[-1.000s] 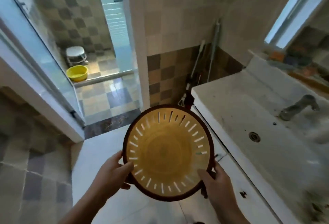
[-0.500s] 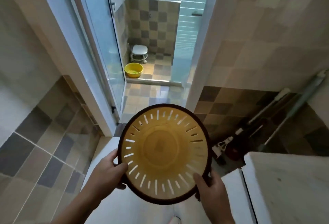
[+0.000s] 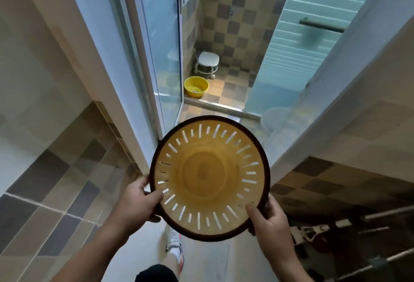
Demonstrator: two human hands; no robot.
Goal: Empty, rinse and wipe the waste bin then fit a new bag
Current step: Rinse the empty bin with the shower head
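While I look down from the head view, one waste bin (image 3: 209,178) (yellow-brown, dark rim, slotted wall) sits between my two hands, mouth toward me. My left hand (image 3: 136,203) grips its lower left rim, thumb inside; my right hand (image 3: 268,219) grips the lower right rim likewise. Beyond the doorway I count one yellow basin (image 3: 196,86) and one white stool (image 3: 207,62) on the tiled floor (image 3: 235,89).
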